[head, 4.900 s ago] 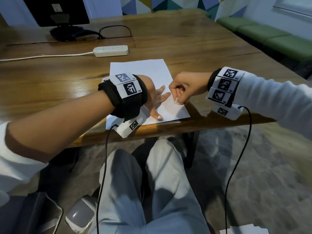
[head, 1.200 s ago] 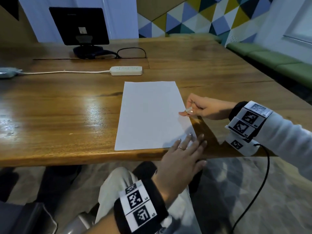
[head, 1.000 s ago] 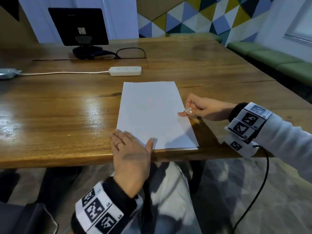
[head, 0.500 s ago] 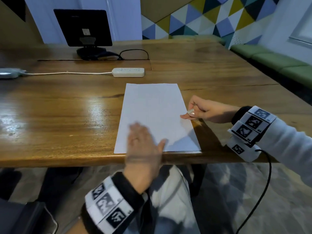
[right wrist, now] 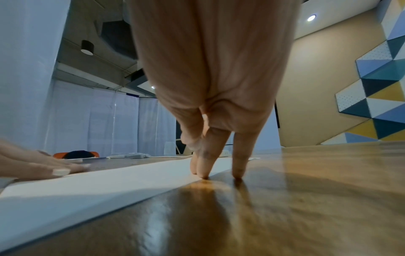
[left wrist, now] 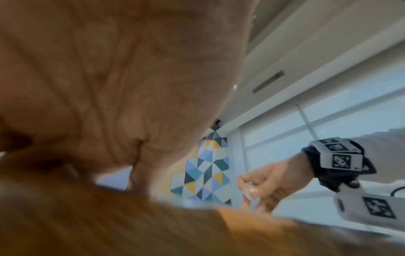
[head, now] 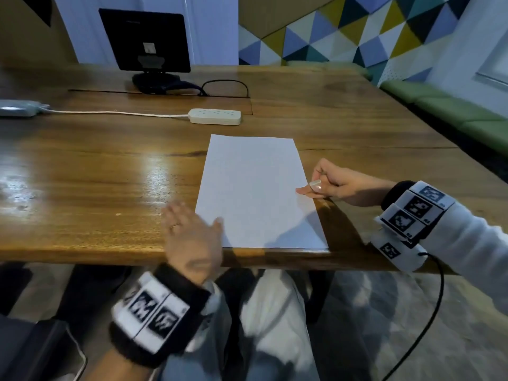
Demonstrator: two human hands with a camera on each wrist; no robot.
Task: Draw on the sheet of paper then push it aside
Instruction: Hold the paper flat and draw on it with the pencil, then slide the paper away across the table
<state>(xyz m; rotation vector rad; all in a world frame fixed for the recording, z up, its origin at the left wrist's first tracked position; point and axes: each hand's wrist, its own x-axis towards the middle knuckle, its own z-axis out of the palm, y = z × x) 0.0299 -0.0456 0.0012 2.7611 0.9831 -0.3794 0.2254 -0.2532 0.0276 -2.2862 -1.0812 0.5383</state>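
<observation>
A blank white sheet of paper (head: 255,193) lies lengthwise on the wooden table (head: 96,174), its near edge at the table's front edge. My left hand (head: 192,224) lies flat and blurred on the wood at the sheet's near left corner, with the thumb on the paper. My right hand (head: 308,188) sits at the sheet's right edge with curled fingers, thumb and forefinger tips pressed together on the paper edge (right wrist: 87,190). In the right wrist view the fingertips (right wrist: 203,173) stand on that edge; no pen shows. The left wrist view shows mostly my palm (left wrist: 109,86).
A white power strip (head: 214,116) with its cord lies just beyond the sheet. A black monitor (head: 144,41) and a looped cable (head: 225,86) stand at the back, a grey device (head: 16,108) at far left. Green benches (head: 453,114) run along the right.
My left hand has swept from the sheet's near right corner across to its near left corner. The right hand has stayed at the right edge.
</observation>
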